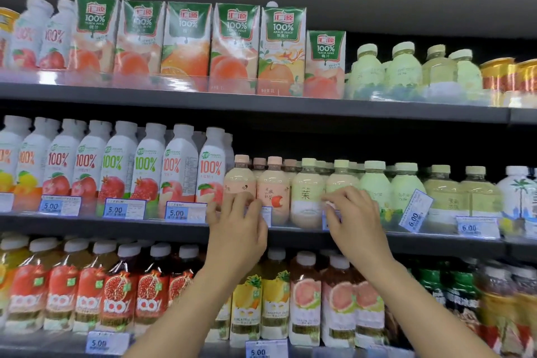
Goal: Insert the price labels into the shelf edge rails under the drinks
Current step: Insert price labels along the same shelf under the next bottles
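Left hand [236,227] pinches a small blue-edged white paper price label [266,216] at the clear plastic middle-shelf rail [305,225]; right hand [356,219] pinches another label's top. A tilted loose label [415,211] nearby could drop if knocked.

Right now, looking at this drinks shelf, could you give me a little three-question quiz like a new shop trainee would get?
1. True or false: the left hand and the right hand are both at the middle shelf rail.
2. Which label hangs tilted rather than sitting straight?
A. the 5.00 label under the apple bottles
B. the crooked 6.00 label by the pale green bottles
C. the straight 6.00 label at the right
3. Fill in: the top shelf rail shows ___ price labels.

Key: 1 true; 2 B; 3 no.
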A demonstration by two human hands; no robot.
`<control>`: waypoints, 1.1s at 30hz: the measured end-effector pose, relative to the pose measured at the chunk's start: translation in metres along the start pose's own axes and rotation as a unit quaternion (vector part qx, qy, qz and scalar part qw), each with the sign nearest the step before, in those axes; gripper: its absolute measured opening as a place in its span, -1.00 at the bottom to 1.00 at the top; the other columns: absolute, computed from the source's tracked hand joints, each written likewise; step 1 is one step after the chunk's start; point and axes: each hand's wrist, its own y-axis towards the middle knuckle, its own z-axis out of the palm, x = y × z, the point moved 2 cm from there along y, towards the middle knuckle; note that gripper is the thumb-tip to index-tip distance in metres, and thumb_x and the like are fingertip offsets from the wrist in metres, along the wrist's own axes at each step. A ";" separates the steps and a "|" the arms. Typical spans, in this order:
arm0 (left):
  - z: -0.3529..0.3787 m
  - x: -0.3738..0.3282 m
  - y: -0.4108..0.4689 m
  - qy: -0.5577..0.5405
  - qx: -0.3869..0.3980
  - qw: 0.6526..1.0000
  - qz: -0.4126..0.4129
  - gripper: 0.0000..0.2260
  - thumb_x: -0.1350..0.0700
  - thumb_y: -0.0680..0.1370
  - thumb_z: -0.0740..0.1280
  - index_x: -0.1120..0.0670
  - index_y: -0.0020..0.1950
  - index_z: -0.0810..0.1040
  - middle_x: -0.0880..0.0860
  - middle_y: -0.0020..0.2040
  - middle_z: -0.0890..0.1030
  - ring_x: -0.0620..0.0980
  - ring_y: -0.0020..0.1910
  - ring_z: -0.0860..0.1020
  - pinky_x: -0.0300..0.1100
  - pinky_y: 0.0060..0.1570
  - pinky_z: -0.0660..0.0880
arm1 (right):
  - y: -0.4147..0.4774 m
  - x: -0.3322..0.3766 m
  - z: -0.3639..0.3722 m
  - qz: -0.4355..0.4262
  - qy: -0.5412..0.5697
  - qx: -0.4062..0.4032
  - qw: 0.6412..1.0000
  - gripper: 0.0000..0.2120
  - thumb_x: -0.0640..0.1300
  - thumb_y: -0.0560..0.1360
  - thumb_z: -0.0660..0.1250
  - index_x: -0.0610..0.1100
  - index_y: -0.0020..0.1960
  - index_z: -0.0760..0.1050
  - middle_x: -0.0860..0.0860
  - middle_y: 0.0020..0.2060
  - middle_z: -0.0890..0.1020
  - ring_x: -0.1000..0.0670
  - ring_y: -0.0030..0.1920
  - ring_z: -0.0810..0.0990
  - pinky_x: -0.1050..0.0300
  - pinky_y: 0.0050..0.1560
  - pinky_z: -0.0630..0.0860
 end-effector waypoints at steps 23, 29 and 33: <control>0.009 -0.032 0.010 0.059 -0.110 0.991 0.049 -0.79 0.31 0.47 0.45 0.07 0.03 0.61 0.02 0.07 0.60 0.14 0.07 0.54 0.11 0.11 0.33 | 0.002 -0.061 -0.034 -0.027 0.183 0.033 0.982 -0.82 -0.13 0.55 0.32 -0.03 0.13 0.60 0.21 -0.06 0.52 0.14 0.02 0.45 0.14 0.11 0.44; 0.009 -0.107 0.039 -0.067 -0.098 0.986 0.120 -0.75 0.28 0.44 0.50 0.06 0.06 0.60 -0.02 0.03 0.58 0.03 0.04 0.51 0.05 0.05 0.40 | 0.007 -0.036 -0.047 0.002 0.306 0.139 0.942 -0.63 -0.01 0.51 0.40 0.16 0.30 0.50 0.24 -0.06 0.60 0.20 -0.07 0.53 0.42 -0.09 0.43; 0.021 -0.132 0.043 -0.175 -0.091 0.972 0.125 -0.86 0.10 0.62 0.31 0.02 0.15 0.59 -0.05 0.07 0.58 -0.03 0.09 0.51 -0.01 0.07 0.42 | 0.008 -0.036 -0.060 0.010 0.290 0.080 0.954 -0.78 -0.18 0.55 0.36 0.09 0.12 0.60 0.38 -0.31 0.56 0.25 -0.27 0.52 0.42 -0.24 0.41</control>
